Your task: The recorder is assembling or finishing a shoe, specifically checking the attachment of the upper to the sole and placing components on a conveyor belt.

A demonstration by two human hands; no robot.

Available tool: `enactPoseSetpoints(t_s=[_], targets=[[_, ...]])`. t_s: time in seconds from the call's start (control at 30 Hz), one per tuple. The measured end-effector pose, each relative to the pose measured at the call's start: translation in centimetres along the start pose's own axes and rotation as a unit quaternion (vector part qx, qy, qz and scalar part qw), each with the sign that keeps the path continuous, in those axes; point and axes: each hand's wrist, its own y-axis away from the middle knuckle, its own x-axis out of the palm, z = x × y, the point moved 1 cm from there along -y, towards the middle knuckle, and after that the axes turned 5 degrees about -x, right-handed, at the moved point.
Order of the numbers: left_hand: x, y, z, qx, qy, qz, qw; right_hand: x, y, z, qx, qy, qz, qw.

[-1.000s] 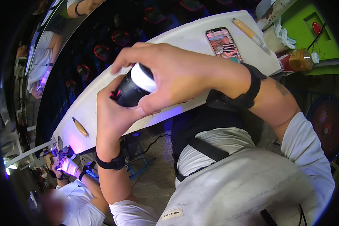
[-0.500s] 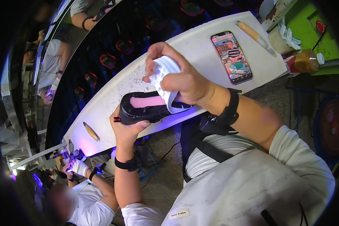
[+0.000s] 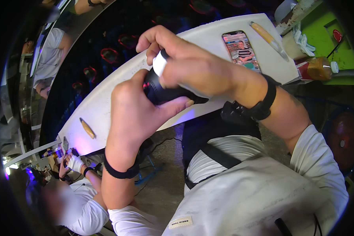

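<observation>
A black shoe upper (image 3: pixel 156 92) is raised over the white table, its heel end toward me and to the left. My left hand (image 3: pixel 129 104) wraps round that heel end, thumb along the near side. My right hand (image 3: pixel 185 65) is closed on a white rubber sole (image 3: pixel 160 65), of which only the heel end shows plainly. The sole sits against the upper at the heel, above my left hand. My right hand and wrist hide most of the sole and the toe of the upper; motion blurs the fingers slightly.
On the white table (image 3: pixel 106 108) lie a phone (image 3: pixel 241 51) with a lit screen, a wooden-handled tool (image 3: pixel 265 36) and a short tan-handled tool (image 3: pixel 87 128). A drink bottle (image 3: pixel 314 69) is at the right end. Beyond runs a dark surface with shoes. A co-worker's gloved hand (image 3: pixel 74 162) is lower left.
Both hands have risen and come together. The upper has tipped over, hiding its pink-striped underside, and the sole has moved from the toe part to the heel.
</observation>
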Motion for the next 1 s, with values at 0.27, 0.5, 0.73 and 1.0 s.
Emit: enactPoseSetpoints(t_s=[0.27,0.5,0.73,1.0], targets=[[1.3,-0.9,-0.4,0.039,-0.023,-0.064,0.997,-1.0,-1.1,-0.8,-0.033,0.038,-0.079,0.996],[3.3,5.9,3.5,0.110,0.229,-0.194,0.948,1.7,6.6,-3.6,-0.255,0.236,-0.025,0.938],[3.2,12.9,4.5,0.016,0.099,-0.124,0.987,3.5,9.1,-6.7,-0.078,0.435,0.024,0.897],[4.4,14.5,6.1,-0.067,0.174,-0.129,0.974,3.1,9.1,-7.4,-0.124,0.390,0.046,0.911]])
